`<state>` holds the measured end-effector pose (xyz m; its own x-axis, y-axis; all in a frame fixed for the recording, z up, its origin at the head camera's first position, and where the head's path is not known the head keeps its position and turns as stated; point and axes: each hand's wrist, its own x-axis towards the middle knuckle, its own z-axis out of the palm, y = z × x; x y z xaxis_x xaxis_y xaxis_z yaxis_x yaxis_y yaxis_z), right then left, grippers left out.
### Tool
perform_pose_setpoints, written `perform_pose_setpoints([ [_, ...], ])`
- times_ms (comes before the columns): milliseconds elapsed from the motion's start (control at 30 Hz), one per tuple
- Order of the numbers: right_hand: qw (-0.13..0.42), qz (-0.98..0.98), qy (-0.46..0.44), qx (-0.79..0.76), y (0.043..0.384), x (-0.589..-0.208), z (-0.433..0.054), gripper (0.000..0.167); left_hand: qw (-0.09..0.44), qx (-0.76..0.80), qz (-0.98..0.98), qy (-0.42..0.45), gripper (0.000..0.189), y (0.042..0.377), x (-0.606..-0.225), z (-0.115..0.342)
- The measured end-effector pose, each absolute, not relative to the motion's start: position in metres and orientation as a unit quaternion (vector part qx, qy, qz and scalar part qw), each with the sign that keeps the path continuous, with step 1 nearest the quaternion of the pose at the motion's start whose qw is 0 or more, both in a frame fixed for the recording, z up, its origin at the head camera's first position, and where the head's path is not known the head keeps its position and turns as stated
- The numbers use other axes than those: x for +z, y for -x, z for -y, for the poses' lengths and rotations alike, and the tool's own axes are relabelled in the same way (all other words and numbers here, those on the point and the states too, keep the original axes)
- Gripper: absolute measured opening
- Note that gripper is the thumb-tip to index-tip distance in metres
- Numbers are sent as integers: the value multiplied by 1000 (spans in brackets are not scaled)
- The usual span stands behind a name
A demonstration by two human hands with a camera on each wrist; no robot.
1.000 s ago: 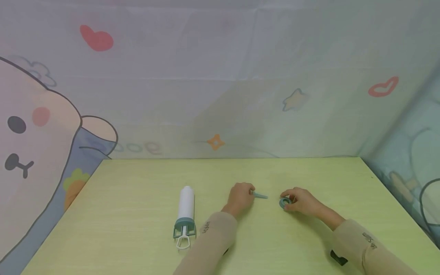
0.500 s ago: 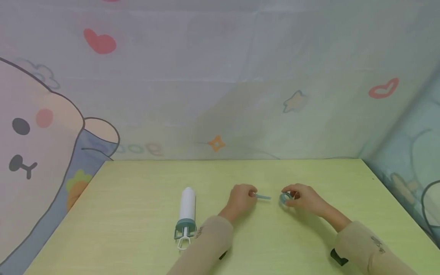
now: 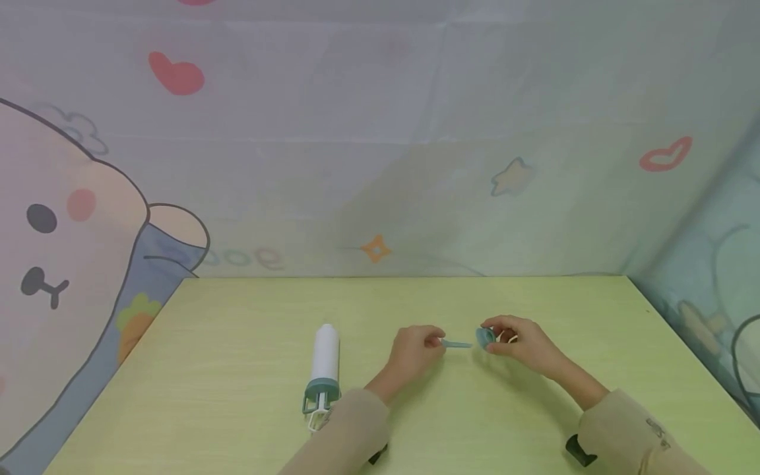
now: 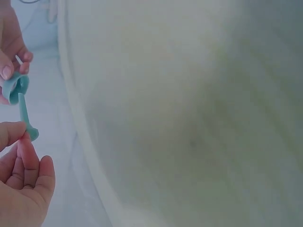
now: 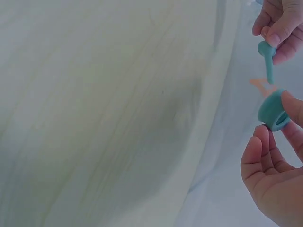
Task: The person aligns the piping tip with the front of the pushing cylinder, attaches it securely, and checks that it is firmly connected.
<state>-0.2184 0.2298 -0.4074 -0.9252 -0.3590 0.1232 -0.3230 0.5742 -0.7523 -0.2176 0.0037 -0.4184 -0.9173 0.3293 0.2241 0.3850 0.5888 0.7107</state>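
My left hand (image 3: 412, 353) pinches a slim teal nozzle (image 3: 457, 344) by its wide end between thumb and finger. Its narrow tip points right, at a teal ring-shaped cap (image 3: 485, 338) that my right hand (image 3: 525, 343) holds between thumb and fingers. A small gap parts tip and cap (image 5: 272, 111) in the right wrist view; in the left wrist view the nozzle (image 4: 24, 111) overlaps the cap's edge. Left of both hands lies a white syringe-like tube (image 3: 324, 356) with a teal collar and a white loop handle, partly covered by the left sleeve.
The pale yellow-green table (image 3: 237, 343) runs back to a cloth backdrop (image 3: 386, 132) printed with cartoon figures. A dark cable (image 3: 736, 356) hangs at the right, beyond the table's edge.
The cap has turned in my right hand and moved slightly left and up. My left hand has shifted slightly down with the nozzle, whose tip is now closer to the cap.
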Motion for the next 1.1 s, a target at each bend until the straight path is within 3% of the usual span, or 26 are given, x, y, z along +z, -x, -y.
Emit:
perform_pose_setpoints([
  [333,4,-850,228,-475,213,-401,-213,32,57,-455,868,187,21,207,-407,8],
  [1100,49,-820,255,-510,202,-397,-182,31,46,-441,872,206,20,193,-400,13],
])
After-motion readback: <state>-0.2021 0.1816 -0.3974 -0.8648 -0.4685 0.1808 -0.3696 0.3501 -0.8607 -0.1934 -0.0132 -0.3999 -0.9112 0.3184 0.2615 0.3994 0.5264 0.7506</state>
